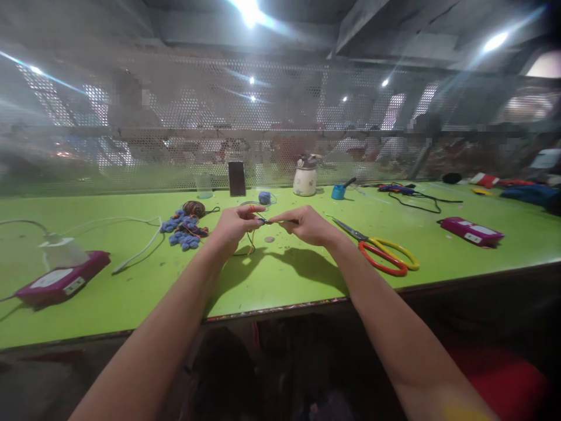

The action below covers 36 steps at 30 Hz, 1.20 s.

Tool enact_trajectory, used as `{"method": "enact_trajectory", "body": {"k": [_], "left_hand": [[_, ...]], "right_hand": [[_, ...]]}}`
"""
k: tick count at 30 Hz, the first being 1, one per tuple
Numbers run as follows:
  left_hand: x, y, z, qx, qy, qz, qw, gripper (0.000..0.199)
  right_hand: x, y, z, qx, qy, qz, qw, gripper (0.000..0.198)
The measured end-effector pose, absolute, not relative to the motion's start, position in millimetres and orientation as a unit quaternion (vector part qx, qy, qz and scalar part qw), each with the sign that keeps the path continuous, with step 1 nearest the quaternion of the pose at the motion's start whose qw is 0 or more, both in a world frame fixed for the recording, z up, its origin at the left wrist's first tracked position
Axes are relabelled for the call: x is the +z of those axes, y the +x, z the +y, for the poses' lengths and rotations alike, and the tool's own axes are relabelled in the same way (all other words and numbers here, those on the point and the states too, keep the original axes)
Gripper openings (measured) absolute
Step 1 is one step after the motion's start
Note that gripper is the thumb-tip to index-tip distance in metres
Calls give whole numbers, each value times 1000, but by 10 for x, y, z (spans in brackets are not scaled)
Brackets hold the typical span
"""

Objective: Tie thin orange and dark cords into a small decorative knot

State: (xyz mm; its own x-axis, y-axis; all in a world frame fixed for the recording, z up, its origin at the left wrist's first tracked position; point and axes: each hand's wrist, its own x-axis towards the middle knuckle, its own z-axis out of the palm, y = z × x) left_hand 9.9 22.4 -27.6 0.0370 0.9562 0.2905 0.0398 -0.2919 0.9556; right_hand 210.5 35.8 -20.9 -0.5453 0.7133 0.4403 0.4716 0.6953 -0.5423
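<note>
My left hand (236,224) is closed in a pinch on a small dark piece of yarn work (265,221). An orange strand crosses one of its fingers, and loose dark and yellow yarn (251,244) hangs below. My right hand (305,224) meets it from the right, fingers pinched together at the same piece; whatever they grip is too small to make out. A ball of blue yarn (265,198) lies just beyond. To the left sit blue knotted yarn pieces (184,240) and a multicoloured yarn ball (193,209).
Large scissors (366,240) with red and yellow handles lie right of my hands. Purple power strips stand at left (65,279) and right (472,231), with a white cable (140,254). Farther back are a phone (237,179), a bottle (305,177) and a blue pot (338,192).
</note>
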Motion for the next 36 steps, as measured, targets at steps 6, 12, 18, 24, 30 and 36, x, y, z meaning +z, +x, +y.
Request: {"method": "enact_trajectory", "body": {"k": [6, 12, 18, 24, 30, 36], "left_hand": [[-276, 126, 221, 545, 588, 448, 396, 33], [-313, 135, 247, 532, 597, 471, 373, 34], [-366, 142, 289, 504, 632, 500, 310, 33], [-359, 195, 258, 446, 685, 539, 201, 34], [-415, 254, 269, 390, 730, 554, 90, 38], [-468, 290, 293, 356, 750, 556, 41, 37]], "right_hand": [[-236, 2095, 350, 114, -344, -882, 302, 38], [-202, 2059, 294, 0, -374, -900, 224, 41], [-178, 1984, 230, -95, -406, -897, 149, 49], [-176, 1943, 175, -116, -417, -894, 118, 55], [-181, 1891, 110, -121, -435, -888, 84, 50], [-249, 1830, 78, -90, -458, -880, 91, 35]]}}
